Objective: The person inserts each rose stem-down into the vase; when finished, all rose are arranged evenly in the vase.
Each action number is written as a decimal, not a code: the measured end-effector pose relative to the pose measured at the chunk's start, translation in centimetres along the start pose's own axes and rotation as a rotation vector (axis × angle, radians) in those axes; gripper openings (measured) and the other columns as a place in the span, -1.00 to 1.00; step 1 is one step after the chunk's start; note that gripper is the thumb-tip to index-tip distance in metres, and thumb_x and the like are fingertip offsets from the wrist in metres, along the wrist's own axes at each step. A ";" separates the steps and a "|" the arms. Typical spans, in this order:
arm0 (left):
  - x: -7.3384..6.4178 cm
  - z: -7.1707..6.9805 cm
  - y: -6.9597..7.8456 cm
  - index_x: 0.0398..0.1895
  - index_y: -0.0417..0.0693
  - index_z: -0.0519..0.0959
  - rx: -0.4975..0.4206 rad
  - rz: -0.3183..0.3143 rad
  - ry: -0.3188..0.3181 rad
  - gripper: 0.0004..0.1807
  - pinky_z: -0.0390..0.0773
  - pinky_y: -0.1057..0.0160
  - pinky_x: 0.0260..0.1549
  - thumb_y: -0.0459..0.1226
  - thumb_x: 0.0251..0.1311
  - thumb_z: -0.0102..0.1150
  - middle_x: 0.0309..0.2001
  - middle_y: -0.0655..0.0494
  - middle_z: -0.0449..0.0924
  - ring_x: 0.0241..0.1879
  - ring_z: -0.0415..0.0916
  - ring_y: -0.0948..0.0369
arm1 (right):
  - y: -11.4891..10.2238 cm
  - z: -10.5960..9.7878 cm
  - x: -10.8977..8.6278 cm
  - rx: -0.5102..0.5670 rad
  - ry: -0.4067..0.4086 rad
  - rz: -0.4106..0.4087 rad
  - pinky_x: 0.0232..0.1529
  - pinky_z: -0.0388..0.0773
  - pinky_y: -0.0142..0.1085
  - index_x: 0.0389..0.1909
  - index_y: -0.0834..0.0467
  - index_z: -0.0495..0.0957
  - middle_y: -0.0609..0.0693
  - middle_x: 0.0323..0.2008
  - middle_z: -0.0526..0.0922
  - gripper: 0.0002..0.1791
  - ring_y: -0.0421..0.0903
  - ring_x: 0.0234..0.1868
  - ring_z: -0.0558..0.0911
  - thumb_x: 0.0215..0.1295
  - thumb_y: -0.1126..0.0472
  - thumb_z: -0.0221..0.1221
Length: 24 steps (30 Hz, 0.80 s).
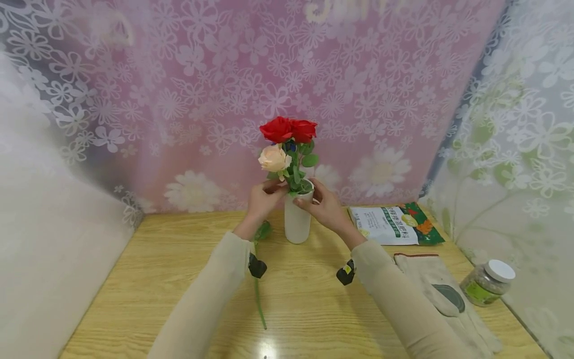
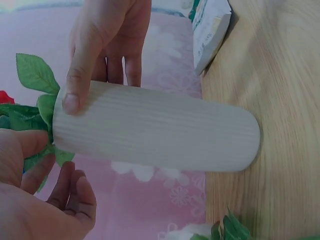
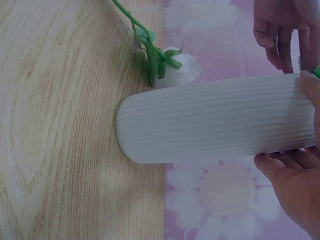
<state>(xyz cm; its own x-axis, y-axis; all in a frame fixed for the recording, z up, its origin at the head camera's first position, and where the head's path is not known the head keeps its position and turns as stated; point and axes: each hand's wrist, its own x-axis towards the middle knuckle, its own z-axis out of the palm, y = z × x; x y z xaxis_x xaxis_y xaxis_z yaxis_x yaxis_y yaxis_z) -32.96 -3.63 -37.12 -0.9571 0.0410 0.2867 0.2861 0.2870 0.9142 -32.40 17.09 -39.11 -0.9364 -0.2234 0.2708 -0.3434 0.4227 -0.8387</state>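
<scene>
A white ribbed vase (image 1: 297, 222) stands upright on the wooden table, holding two red roses (image 1: 275, 130), a peach rose (image 1: 274, 158) and a bit of dark blue among green leaves (image 2: 39, 75). My right hand (image 1: 327, 207) grips the vase near its rim, thumb in front and fingers around the far side. At the left of the mouth, my left hand (image 1: 264, 202) pinches the peach rose low down by its greenery; the exact spot is partly hidden. A white rose (image 3: 181, 72) lies on the table left of the vase, its green stem (image 1: 257, 299) pointing towards me.
To the right lie a white and green printed packet (image 1: 394, 224) and a pair of cloth gloves (image 1: 430, 284). A clear jar (image 1: 482, 286) with a white lid stands beside the gloves. Floral curtains (image 1: 197, 99) hang behind the table.
</scene>
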 end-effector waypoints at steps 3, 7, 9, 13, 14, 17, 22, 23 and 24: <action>-0.5 -1.0 -0.8 0.25 -0.08 0.70 -0.001 -0.005 -0.014 -0.62 0.75 0.12 -0.11 -0.19 0.43 0.30 0.08 -0.16 0.77 0.05 0.71 -0.06 | 0.0 0.0 0.0 -0.002 -0.003 0.028 0.39 0.57 0.09 0.68 -0.12 0.11 0.08 0.56 0.37 -0.01 0.14 0.53 0.45 0.36 -0.23 0.37; -1.3 -2.4 -2.4 0.27 -0.06 0.68 0.013 -0.052 -0.022 -0.61 0.71 0.25 -0.24 -0.22 0.43 0.27 0.10 -0.22 0.74 0.02 0.72 -0.08 | 0.1 -0.1 0.0 -0.019 0.001 0.059 0.41 0.55 0.10 0.70 -0.09 0.04 0.11 0.59 0.32 0.07 0.15 0.55 0.42 0.33 -0.29 0.37; -1.7 -3.2 -3.2 0.30 -0.06 0.66 0.009 -0.103 -0.032 -0.59 0.73 0.25 -0.24 -0.22 0.43 0.27 0.12 -0.23 0.72 0.01 0.72 -0.09 | 0.2 -0.1 0.1 -0.021 0.003 0.066 0.41 0.55 0.10 0.70 -0.10 0.04 0.10 0.59 0.32 0.08 0.14 0.55 0.42 0.31 -0.30 0.38; -2.6 -4.4 -4.7 0.38 -0.07 0.59 -0.003 -0.183 -0.060 -0.55 0.77 0.22 -0.25 -0.22 0.47 0.25 0.12 -0.24 0.68 -0.20 0.72 0.08 | 0.1 0.0 0.1 -0.026 0.006 0.081 0.41 0.56 0.10 0.70 -0.13 0.04 0.07 0.60 0.32 0.10 0.13 0.55 0.42 0.28 -0.34 0.38; -2.9 -4.7 -5.0 0.39 -0.08 0.58 -0.009 -0.201 -0.063 -0.54 0.77 0.22 -0.25 -0.22 0.47 0.26 0.11 -0.24 0.68 -0.23 0.71 0.09 | 0.1 0.0 0.0 -0.026 0.008 0.087 0.41 0.56 0.10 0.70 -0.14 0.04 0.07 0.60 0.32 0.11 0.13 0.55 0.42 0.27 -0.34 0.39; -3.6 -5.5 -5.9 0.40 -0.15 0.56 -0.015 -0.232 -0.082 -0.53 0.81 0.16 -0.21 -0.25 0.48 0.25 0.09 -0.29 0.68 -0.18 0.73 -0.02 | 0.0 0.1 0.0 -0.025 0.011 0.102 0.40 0.57 0.10 0.71 -0.14 0.02 0.08 0.61 0.30 0.13 0.13 0.55 0.42 0.26 -0.37 0.39; -5.1 -6.1 -7.4 0.38 -0.26 0.54 0.010 -0.294 -0.111 -0.54 0.82 -0.05 -0.08 -0.31 0.48 0.24 0.04 -0.38 0.70 0.02 0.68 -0.26 | -0.1 0.2 -0.2 -0.036 0.019 0.114 0.39 0.57 0.12 0.72 -0.11 0.00 0.12 0.63 0.23 0.15 0.18 0.55 0.40 0.26 -0.38 0.37; -5.3 -6.1 -7.7 0.38 -0.28 0.54 0.018 -0.310 -0.116 -0.53 0.81 -0.07 -0.07 -0.32 0.47 0.23 0.03 -0.39 0.70 0.01 0.69 -0.28 | -0.1 0.3 -0.2 -0.040 0.023 0.117 0.40 0.56 0.12 0.72 -0.11 -0.01 0.12 0.64 0.22 0.16 0.19 0.56 0.40 0.26 -0.39 0.37; -5.6 -6.1 -8.0 0.38 -0.29 0.53 0.031 -0.325 -0.123 -0.53 0.81 -0.08 -0.07 -0.33 0.47 0.23 0.02 -0.40 0.71 -0.01 0.70 -0.27 | -0.1 0.3 -0.3 -0.044 0.025 0.117 0.40 0.56 0.12 0.72 -0.10 -0.01 0.13 0.64 0.21 0.16 0.19 0.56 0.39 0.27 -0.39 0.36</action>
<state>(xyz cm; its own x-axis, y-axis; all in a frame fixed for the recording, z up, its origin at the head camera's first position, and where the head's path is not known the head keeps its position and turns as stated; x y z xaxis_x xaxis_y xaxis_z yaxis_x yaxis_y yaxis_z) -29.58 -11.99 -44.29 -0.9967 0.0575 -0.0565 -0.0342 0.3326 0.9425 -32.08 16.83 -39.24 -0.9715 -0.1486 0.1844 -0.2340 0.4824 -0.8441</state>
